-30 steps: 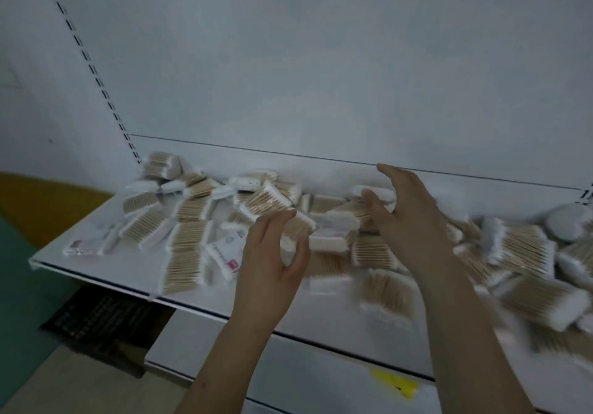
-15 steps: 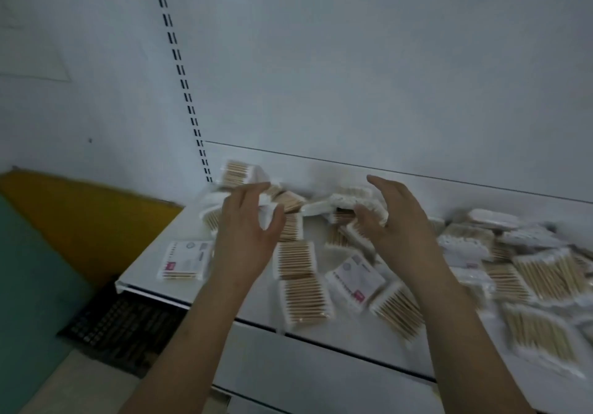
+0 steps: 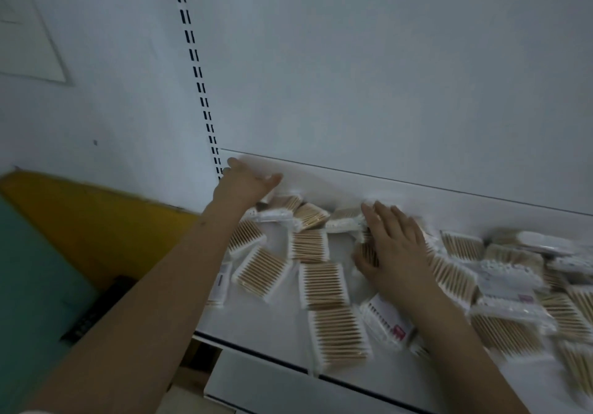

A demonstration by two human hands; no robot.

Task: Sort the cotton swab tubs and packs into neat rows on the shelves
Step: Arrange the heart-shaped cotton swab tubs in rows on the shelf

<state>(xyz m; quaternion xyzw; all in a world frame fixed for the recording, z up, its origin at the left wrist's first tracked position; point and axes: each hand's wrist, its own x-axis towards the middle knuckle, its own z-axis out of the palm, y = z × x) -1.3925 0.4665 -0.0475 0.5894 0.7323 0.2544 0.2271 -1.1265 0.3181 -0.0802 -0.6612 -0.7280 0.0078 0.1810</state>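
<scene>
Plastic packs (image 3: 323,284) loose on shelf (image 3: 256,324); our left hand (image 3: 245,182) splayed far-left, right hand (image 3: 394,253) flat pressing pile. We risk sweeping near-edge packs off.

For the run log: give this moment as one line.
left hand: open, reaching to shelf's back-left corner | right hand: open, flat on swab packs | packs: scattered, unsorted | shelf: white

A single head-worn wide-angle camera looks forward and down, close over the white shelf (image 3: 276,324) near its left front corner, facing the white back panel (image 3: 385,76).
</scene>
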